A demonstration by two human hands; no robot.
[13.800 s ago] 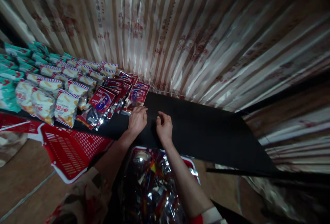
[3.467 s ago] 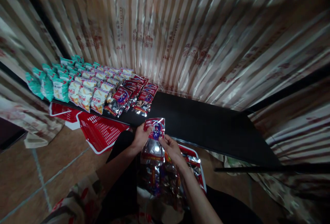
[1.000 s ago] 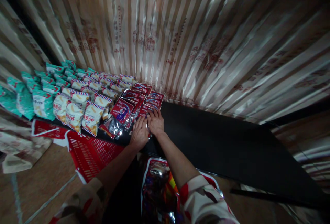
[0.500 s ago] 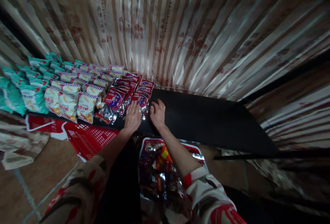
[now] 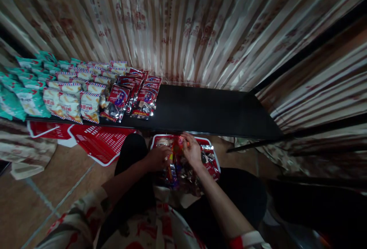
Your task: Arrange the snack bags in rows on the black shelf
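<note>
Both my hands are down in a red basket point(image 5: 213, 156) on my lap, full of shiny red snack packets point(image 5: 177, 165). My left hand point(image 5: 157, 158) curls its fingers around packets at the basket's left side. My right hand point(image 5: 191, 150) pinches a packet near the basket's far rim. Which packet each hand grips is hard to make out in the dim light. Just beyond the basket runs a black shelf point(image 5: 206, 109), where two rows of red foil packets point(image 5: 145, 98) lie at the left.
Left of the red packets stand rows of white striped snack bags point(image 5: 71, 96) and teal bags point(image 5: 20, 84). Empty red baskets point(image 5: 94, 144) lie on the tiled floor at the left. A striped shiny curtain point(image 5: 200, 27) hangs behind the shelf.
Both hands have left the packets on the shelf and dropped back into the basket on my lap. The view has tilted downward.
</note>
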